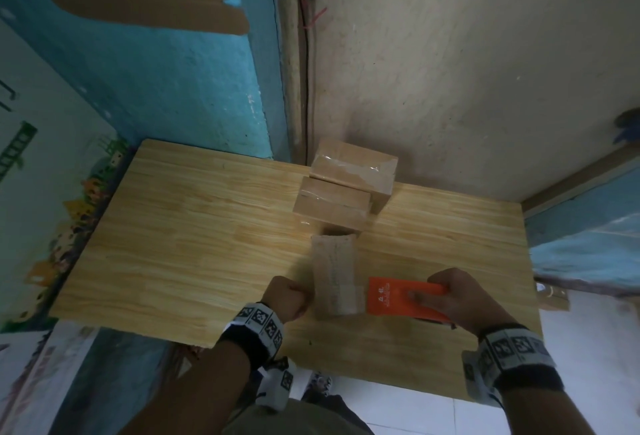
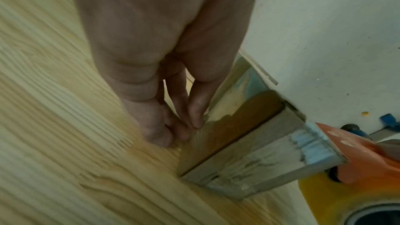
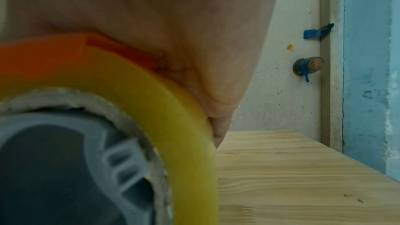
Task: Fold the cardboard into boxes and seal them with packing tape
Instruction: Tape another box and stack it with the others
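Currently the small brown cardboard box (image 1: pixel 334 279) lies on the wooden table (image 1: pixel 173 244). Left hand (image 1: pixel 289 298), fingers curled, steadies its side; right hand (image 1: pixel 450 299) grips the orange tape dispenser (image 1: pixel 391 299) at its near end. Recommend keeping firm bracing and pulling tape straight along the seam.

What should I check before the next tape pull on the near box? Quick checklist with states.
1. Right hand grips the orange tape dispenser: ok.
2. Dispenser mouth against the near cardboard box: ok, it meets the box's right edge.
3. Left hand braces the box: ok, fingertips touch its left side.
4. Yellow tape roll seated on its hub: ok.
5. Tape lies flat on the box: not ok, wrinkled near the dispenser.
6. Two sealed boxes out of the way: ok, stacked behind on the wooden table.
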Demonstrator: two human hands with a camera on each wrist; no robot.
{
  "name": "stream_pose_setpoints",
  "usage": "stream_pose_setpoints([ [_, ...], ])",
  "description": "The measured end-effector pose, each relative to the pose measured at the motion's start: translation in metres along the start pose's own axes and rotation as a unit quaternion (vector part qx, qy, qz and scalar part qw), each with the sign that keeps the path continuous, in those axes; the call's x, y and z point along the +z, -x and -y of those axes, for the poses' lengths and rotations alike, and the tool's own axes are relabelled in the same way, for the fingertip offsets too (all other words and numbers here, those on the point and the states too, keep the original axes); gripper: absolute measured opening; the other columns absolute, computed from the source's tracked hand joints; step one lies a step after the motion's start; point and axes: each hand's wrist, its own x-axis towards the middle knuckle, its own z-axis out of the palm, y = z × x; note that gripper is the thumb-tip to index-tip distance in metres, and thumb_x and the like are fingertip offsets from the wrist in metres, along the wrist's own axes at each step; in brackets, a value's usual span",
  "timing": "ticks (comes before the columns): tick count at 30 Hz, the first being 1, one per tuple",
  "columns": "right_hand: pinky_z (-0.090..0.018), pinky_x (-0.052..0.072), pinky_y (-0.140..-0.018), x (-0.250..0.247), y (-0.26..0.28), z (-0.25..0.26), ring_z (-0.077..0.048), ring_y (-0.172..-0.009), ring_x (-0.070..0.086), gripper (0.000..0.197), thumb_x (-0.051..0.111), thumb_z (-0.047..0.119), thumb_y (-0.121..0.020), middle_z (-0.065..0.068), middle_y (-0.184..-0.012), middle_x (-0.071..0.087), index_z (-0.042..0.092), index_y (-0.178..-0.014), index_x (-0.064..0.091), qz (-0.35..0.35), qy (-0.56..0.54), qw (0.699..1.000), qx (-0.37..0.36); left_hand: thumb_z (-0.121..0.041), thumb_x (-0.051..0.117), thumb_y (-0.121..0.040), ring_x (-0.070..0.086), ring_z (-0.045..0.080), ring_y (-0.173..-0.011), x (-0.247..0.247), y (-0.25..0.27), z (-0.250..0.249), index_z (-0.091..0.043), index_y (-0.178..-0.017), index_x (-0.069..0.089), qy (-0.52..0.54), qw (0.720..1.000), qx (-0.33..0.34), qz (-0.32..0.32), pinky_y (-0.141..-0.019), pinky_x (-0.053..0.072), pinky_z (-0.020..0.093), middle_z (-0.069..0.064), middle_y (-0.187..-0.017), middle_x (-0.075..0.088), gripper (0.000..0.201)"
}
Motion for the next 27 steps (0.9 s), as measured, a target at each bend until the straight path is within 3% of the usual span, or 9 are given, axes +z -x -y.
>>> stream_pose_setpoints([
  [4, -0.03, 0.051, -0.05, 0.0, -0.002, 0.004, -0.014, -0.05, 0.062, 0.042, 0.082, 0.049, -0.088, -0.014, -0.069, 0.072, 0.01, -0.074, 0.075, 0.005, 0.008, 1.0, 0.004, 0.0, 0.068, -0.077, 0.068, 0.033, -0.066, 0.006, 0.024, -0.022, -0.007, -0.055, 0.071, -0.02, 0.998, 0.01, -0.053, -0.066, 0.057, 0.041, 0.018, -0.061, 0.067, 0.023],
  [6, -0.029, 0.051, -0.049, 0.003, -0.003, 0.007, -0.014, -0.05, 0.062, 0.043, 0.082, 0.049, -0.089, -0.016, -0.071, 0.071, 0.01, -0.073, 0.075, 0.017, 0.01, 1.0, -0.003, -0.001, 0.063, -0.085, 0.068, 0.032, -0.073, 0.01, 0.031, -0.028, -0.005, -0.073, 0.073, -0.062, 0.994, 0.027, -0.086, -0.067, 0.06, 0.042, 0.012, -0.073, 0.071, 0.017],
  [8, -0.031, 0.052, -0.05, 0.008, -0.004, 0.011, -0.016, -0.052, 0.063, 0.043, 0.081, 0.05, -0.089, -0.018, -0.073, 0.071, 0.011, -0.074, 0.075, 0.023, 0.003, 1.0, -0.01, -0.002, 0.054, -0.095, 0.066, 0.031, -0.095, 0.01, 0.04, -0.034, -0.006, -0.105, 0.062, -0.102, 0.986, 0.04, -0.125, -0.071, 0.054, 0.037, 0.01, -0.104, 0.066, 0.013],
  [10, -0.034, 0.052, -0.051, 0.014, -0.004, 0.014, -0.017, -0.051, 0.063, 0.043, 0.08, 0.05, -0.091, -0.016, -0.07, 0.071, 0.011, -0.074, 0.075, 0.026, -0.008, 0.999, -0.021, -0.003, 0.049, -0.098, 0.063, 0.03, -0.098, 0.005, 0.042, -0.036, -0.01, -0.105, 0.055, -0.098, 0.984, 0.058, -0.138, -0.076, 0.055, 0.039, 0.009, -0.107, 0.062, 0.011],
  [12, -0.035, 0.052, -0.051, 0.02, -0.005, 0.017, -0.016, -0.05, 0.062, 0.043, 0.079, 0.05, -0.092, -0.011, -0.065, 0.069, 0.012, -0.073, 0.074, 0.03, -0.013, 0.999, -0.032, -0.011, 0.051, -0.099, 0.066, 0.025, -0.093, -0.004, 0.04, -0.034, -0.015, -0.095, 0.064, -0.098, 0.985, 0.076, -0.116, -0.083, 0.059, 0.042, 0.005, -0.099, 0.069, 0.014],
  [15, -0.034, 0.053, -0.05, 0.029, -0.006, 0.018, -0.016, -0.051, 0.062, 0.044, 0.078, 0.054, -0.091, -0.016, -0.072, 0.072, 0.012, -0.076, 0.075, 0.026, -0.017, 0.999, -0.034, -0.021, 0.053, -0.102, 0.068, 0.028, -0.09, -0.012, 0.038, -0.035, -0.015, -0.103, 0.063, -0.005, 0.993, 0.056, -0.108, -0.08, 0.061, 0.045, 0.011, -0.105, 0.07, 0.012],
  [19, -0.035, 0.053, -0.05, 0.035, -0.004, 0.02, -0.015, -0.05, 0.062, 0.046, 0.077, 0.054, -0.092, -0.018, -0.075, 0.074, 0.011, -0.078, 0.076, 0.026, -0.034, 0.999, -0.022, -0.057, 0.038, -0.105, 0.061, 0.03, -0.105, -0.003, 0.054, -0.055, -0.013, -0.12, 0.051, -0.003, 0.987, 0.082, -0.139, -0.089, 0.053, 0.045, 0.007, -0.117, 0.061, 0.048],
  [23, -0.033, 0.053, -0.051, 0.043, 0.001, 0.028, -0.014, -0.049, 0.062, 0.048, 0.074, 0.056, -0.094, -0.014, -0.074, 0.074, 0.01, -0.079, 0.076, 0.027, -0.036, 0.998, -0.033, -0.069, 0.029, -0.098, 0.059, 0.033, -0.118, 0.021, 0.072, -0.075, -0.013, -0.143, 0.031, -0.188, 0.941, 0.159, -0.231, -0.092, 0.054, 0.049, 0.012, -0.135, 0.051, 0.071],
  [27, -0.034, 0.055, -0.052, 0.053, 0.004, 0.032, -0.018, -0.053, 0.066, 0.049, 0.074, 0.057, -0.093, -0.015, -0.077, 0.076, 0.01, -0.082, 0.077, 0.032, -0.058, 0.997, -0.031, -0.077, 0.024, -0.092, 0.068, 0.027, -0.102, 0.028, 0.073, -0.076, -0.012, -0.144, 0.023, -0.338, 0.882, 0.171, -0.28, -0.074, 0.063, 0.042, 0.011, -0.133, 0.051, 0.084],
])
